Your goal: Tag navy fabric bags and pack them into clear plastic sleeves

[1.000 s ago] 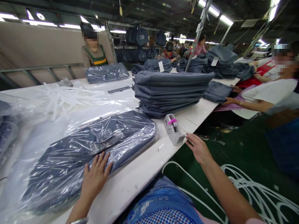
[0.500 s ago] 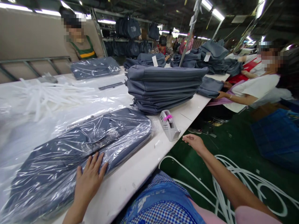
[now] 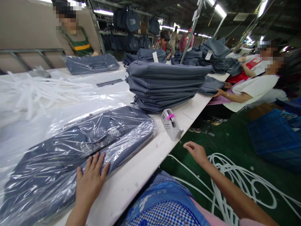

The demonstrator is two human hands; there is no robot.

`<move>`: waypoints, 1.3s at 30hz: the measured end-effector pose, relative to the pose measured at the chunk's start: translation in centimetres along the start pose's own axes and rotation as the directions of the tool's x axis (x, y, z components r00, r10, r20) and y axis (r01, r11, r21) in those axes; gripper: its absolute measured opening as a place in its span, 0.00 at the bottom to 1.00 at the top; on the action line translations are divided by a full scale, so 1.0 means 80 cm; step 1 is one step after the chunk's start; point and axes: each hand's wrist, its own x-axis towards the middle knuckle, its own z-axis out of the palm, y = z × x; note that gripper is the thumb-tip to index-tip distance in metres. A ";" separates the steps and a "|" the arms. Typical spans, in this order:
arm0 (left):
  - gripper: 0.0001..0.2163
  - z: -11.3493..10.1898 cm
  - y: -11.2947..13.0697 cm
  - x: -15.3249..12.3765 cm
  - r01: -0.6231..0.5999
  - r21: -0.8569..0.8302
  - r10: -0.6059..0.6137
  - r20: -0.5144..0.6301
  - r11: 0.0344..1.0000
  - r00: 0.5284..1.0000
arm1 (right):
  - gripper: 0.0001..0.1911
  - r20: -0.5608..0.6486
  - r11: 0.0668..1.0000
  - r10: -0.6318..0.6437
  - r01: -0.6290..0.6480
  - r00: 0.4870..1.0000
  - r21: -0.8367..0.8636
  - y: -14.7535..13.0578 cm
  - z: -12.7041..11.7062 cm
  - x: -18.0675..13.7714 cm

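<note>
A dark blue folded garment in a clear plastic bag (image 3: pixel 77 147) lies on the white table (image 3: pixel 141 169) in front of me. My left hand (image 3: pixel 90 180) rests flat on the bag's near edge, fingers spread. My right hand (image 3: pixel 196 152) hovers off the table's edge, just below a grey tape dispenser (image 3: pixel 171 124) with pink tape. Its fingers are loosely curled and I cannot make out anything in them. A stack of folded dark blue garments (image 3: pixel 164 84) stands behind the dispenser.
Loose clear bags and white plastic strips (image 3: pixel 39 94) cover the table's left. Another bagged garment (image 3: pixel 91 62) lies before a person across the table. A person at the right handles a garment (image 3: pixel 210 85). White tubing (image 3: pixel 235 175) coils on the green floor beside a blue crate (image 3: pixel 275 138).
My right hand has drawn back from the tape dispenser and dropped lower, off the table's edge. My left hand stays flat on the bag. The view has shifted slightly left.
</note>
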 end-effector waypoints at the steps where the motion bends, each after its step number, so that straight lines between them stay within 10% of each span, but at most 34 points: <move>1: 0.30 0.000 0.000 0.000 0.000 -0.002 0.000 0.001 1.000 1.000 | 0.09 0.040 0.982 -0.129 0.133 0.991 -0.136 -0.012 -0.010 0.000; 9: 0.28 0.004 0.002 -0.004 0.022 0.009 -0.022 -0.011 1.000 1.000 | 0.11 0.598 0.495 -0.539 0.798 0.593 -0.345 -0.167 -0.010 0.063; 16: 0.26 0.007 0.005 -0.007 0.034 0.048 -0.033 -0.036 0.998 0.999 | 0.13 0.807 0.148 -0.555 0.979 0.202 -0.144 -0.271 0.089 0.144; 21: 0.26 0.010 0.005 -0.009 0.024 0.071 -0.021 -0.050 0.997 0.999 | 0.12 0.902 0.019 -0.423 0.997 0.080 -0.080 -0.301 0.157 0.195; 33: 0.27 0.011 0.007 -0.011 0.037 0.038 -0.034 -0.070 0.999 0.997 | 0.17 0.976 -0.114 -0.187 0.984 0.112 -0.134 -0.303 0.242 0.236; 36: 0.27 0.012 0.007 -0.012 0.041 0.032 -0.039 -0.066 0.999 0.997 | 0.20 0.957 -0.001 -0.213 0.979 0.198 -0.203 -0.292 0.249 0.258; 39: 0.26 0.012 0.007 -0.011 0.047 0.028 -0.045 -0.059 0.999 0.997 | 0.18 0.852 0.228 -0.351 0.918 0.389 -0.325 -0.281 0.245 0.275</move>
